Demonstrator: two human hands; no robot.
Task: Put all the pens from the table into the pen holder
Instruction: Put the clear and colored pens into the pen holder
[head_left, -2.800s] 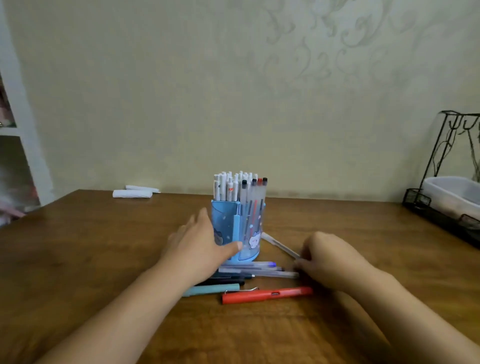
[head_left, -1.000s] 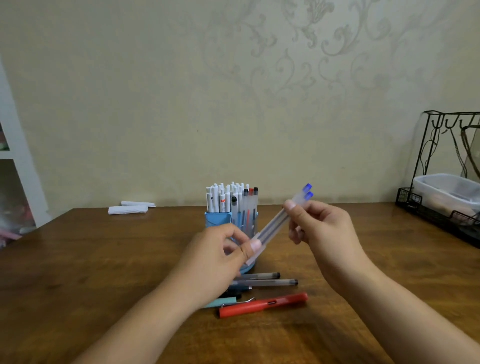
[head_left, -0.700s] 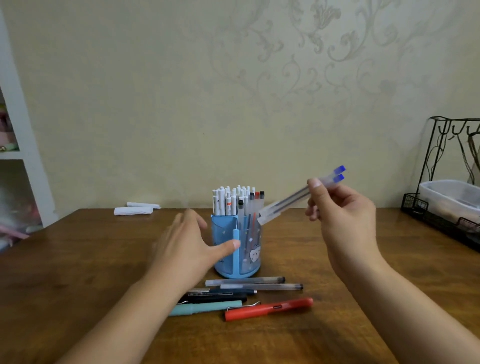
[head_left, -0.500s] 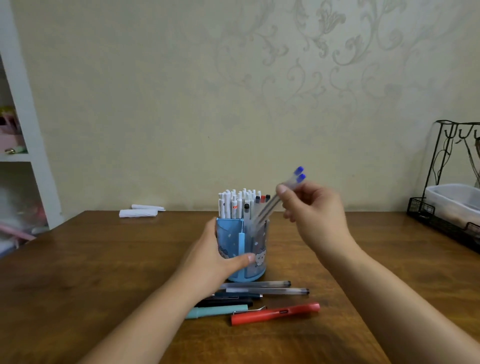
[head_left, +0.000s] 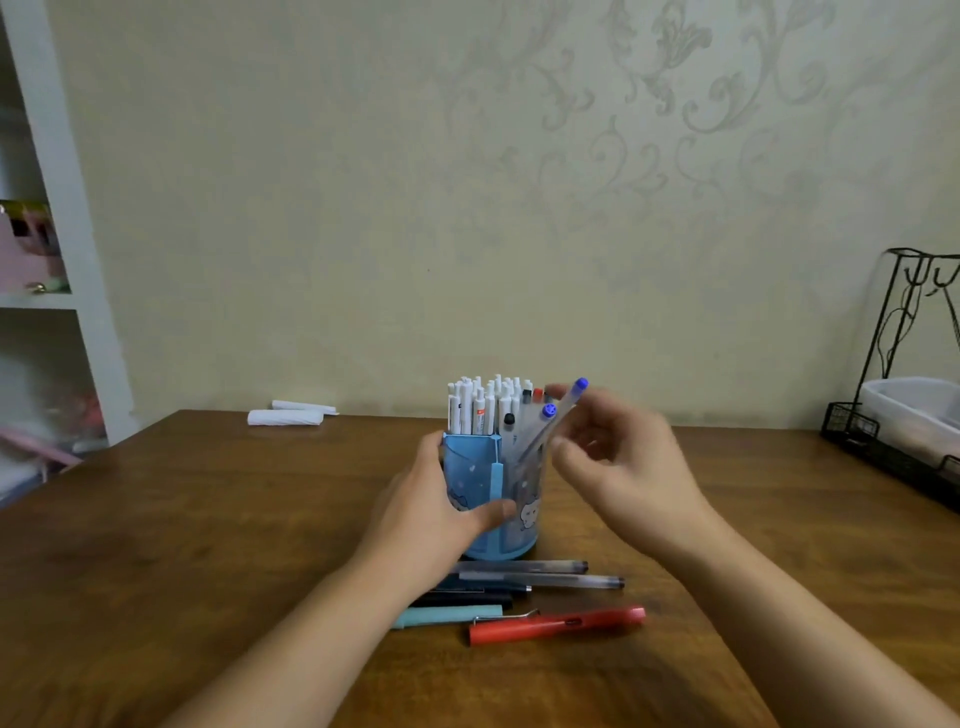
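Note:
A blue pen holder (head_left: 470, 467), packed with white pens, stands mid-table. My left hand (head_left: 421, 514) grips its left side, thumb across the front. Two clear pens with blue caps (head_left: 548, 414) lean in its right compartment, one lower than the other. My right hand (head_left: 623, 467) is blurred just right of them, fingers spread loosely by the upper pen. On the table (head_left: 208, 519) in front lie a red pen (head_left: 561, 623), a teal pen (head_left: 452, 618), a dark pen (head_left: 478, 597) and two clear pens (head_left: 540, 578).
Rolled white paper (head_left: 291, 415) lies at the table's far edge. A black wire rack (head_left: 883, 447) holding a white tub (head_left: 914, 410) stands at the right. A white shelf unit (head_left: 52, 312) is at the left, beyond the table.
My right hand lifted two blue-capped pens from the table and lowered them into the holder's right compartment; its fingers have spread. My left hand went back to gripping the holder.

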